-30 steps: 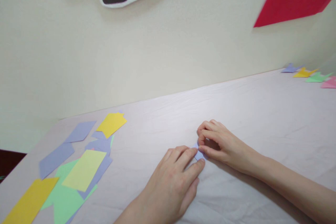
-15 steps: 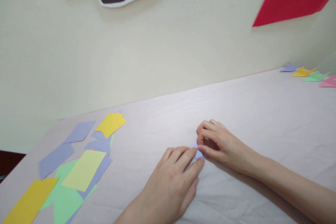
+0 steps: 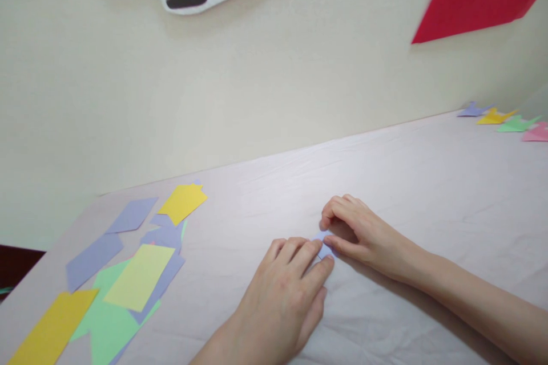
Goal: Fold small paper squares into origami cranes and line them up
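Lavender paper slip (image 3: 325, 250), held down by the left hand (image 3: 287, 291), lies at the right hand's (image 3: 353, 229) eight o'clock, the latter's thumb and fingers parted.

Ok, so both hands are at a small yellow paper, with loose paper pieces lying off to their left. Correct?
Not the colour: the head view shows the small paper at the left hand and right hand is lavender. The loose paper pieces do lie to their left.

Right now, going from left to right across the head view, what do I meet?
Near yellow sheet, pale yellow sheet, left hand, small purple paper, right hand, purple shape, yellow shape, green shape, pink shape.
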Available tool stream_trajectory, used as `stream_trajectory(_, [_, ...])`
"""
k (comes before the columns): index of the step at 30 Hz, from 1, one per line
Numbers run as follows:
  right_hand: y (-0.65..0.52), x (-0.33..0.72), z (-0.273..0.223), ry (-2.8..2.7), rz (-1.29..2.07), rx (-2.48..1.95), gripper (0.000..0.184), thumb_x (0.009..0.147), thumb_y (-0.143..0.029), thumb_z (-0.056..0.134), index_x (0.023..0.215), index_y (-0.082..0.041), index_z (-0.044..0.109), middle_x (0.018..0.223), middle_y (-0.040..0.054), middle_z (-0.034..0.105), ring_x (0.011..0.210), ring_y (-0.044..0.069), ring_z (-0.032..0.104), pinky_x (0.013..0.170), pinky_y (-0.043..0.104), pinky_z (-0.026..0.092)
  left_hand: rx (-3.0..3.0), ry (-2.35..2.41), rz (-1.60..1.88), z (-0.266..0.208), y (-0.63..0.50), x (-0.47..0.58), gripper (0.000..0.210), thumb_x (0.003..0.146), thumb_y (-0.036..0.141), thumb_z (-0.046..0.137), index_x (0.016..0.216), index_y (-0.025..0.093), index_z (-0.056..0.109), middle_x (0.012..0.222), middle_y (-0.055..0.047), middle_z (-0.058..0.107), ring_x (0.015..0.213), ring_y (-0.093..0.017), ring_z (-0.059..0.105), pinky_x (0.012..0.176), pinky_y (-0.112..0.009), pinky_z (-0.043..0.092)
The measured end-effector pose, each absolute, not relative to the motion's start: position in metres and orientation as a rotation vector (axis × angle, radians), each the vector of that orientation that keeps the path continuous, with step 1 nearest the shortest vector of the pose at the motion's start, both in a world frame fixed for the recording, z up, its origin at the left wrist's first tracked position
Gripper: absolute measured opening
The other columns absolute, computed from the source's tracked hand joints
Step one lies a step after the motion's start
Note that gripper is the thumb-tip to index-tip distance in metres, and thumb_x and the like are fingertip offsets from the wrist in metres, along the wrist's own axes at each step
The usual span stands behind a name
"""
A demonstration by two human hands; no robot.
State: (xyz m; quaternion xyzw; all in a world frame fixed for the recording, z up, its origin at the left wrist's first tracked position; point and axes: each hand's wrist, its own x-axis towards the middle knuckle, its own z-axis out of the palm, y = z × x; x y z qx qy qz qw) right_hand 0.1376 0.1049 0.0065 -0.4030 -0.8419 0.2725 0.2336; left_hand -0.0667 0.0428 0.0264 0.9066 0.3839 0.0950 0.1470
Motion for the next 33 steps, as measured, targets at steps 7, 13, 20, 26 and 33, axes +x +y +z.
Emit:
stream_trajectory(7, [0.1036,0.1399,0.0124,-2.318,0.822,-1.138,0.023,0.076,-0.015,0.068,0.091,-0.021,0.052,0.096,0.0027,0.057,0.093,0.021,0.048,0.083,0.036,0.04,2.612,1.11,0.233,0.0266,0.043,-0.0661,0.037,0.09,0.017,0.046,0.126,0.021,0.05,0.133,-0.006,0.053,0.114,-0.026,0.048,0.096,-0.044,0.041])
stream_trajectory(13, [0.1058,0.1414,0.0098,-2.318,0.862,-1.145,0.021,0.08,-0.021,0.068,0.094,-0.021,0.053,0.099,0.0031,0.057,0.095,0.021,0.048,0.084,0.036,0.04,2.608,1.111,0.237,0.0261,0.0411,-0.065,0.036,0.09,0.016,0.046,0.125,0.021,0.052,0.13,-0.007,0.054,0.113,-0.026,0.049,0.095,-0.044,0.042])
stream_trajectory(20, [0.1067,0.1412,0.0097,-2.284,0.905,-1.139,0.017,0.082,-0.018,0.064,0.095,-0.021,0.054,0.099,0.0037,0.057,0.095,0.022,0.048,0.084,0.036,0.04,2.619,1.11,0.273,0.0258,0.0417,-0.0649,0.031,0.09,0.016,0.045,0.12,0.021,0.053,0.127,-0.007,0.056,0.111,-0.026,0.049,0.093,-0.045,0.042])
stream_trajectory(26, [0.1108,0.1435,0.007,-2.222,0.939,-1.11,0.018,0.083,-0.008,0.051,0.096,-0.021,0.054,0.097,0.0047,0.057,0.093,0.021,0.05,0.081,0.035,0.042,2.618,1.125,0.306,0.0259,0.04,-0.0646,0.031,0.089,0.015,0.046,0.119,0.021,0.054,0.133,-0.007,0.054,0.111,-0.026,0.05,0.092,-0.045,0.043])
stream_trajectory(33, [0.1048,0.1417,0.0115,-2.234,0.922,-1.141,0.022,0.079,-0.016,0.062,0.099,-0.021,0.054,0.104,0.0053,0.058,0.099,0.023,0.051,0.087,0.038,0.043,2.622,1.109,0.282,0.0247,0.0386,-0.0645,0.038,0.089,0.017,0.048,0.127,0.019,0.052,0.146,-0.006,0.047,0.115,-0.026,0.049,0.096,-0.044,0.043])
